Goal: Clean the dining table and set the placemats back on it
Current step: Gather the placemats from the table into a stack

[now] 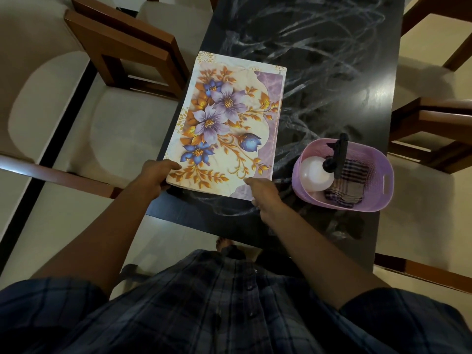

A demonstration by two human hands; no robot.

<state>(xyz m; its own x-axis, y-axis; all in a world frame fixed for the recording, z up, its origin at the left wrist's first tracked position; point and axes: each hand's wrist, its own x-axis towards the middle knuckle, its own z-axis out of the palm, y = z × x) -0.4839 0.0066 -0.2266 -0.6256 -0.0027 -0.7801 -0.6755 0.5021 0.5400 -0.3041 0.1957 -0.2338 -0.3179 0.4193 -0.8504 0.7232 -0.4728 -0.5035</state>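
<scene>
A stack of floral placemats point(224, 123), cream with purple and blue flowers, lies on the left part of the dark dining table point(344, 72). Wet wipe streaks cover the tabletop. My left hand point(155, 173) grips the stack's near left corner, thumb on top and fingers underneath. My right hand point(265, 194) rests at the near right corner, fingers touching the edge; whether it grips is unclear.
A lilac plastic basket point(378, 200) stands on the table's near right, holding a white spray bottle with black trigger point(316, 175) and a folded checked cloth point(350, 182). Wooden chairs with cream cushions point(122, 118) flank the table on both sides.
</scene>
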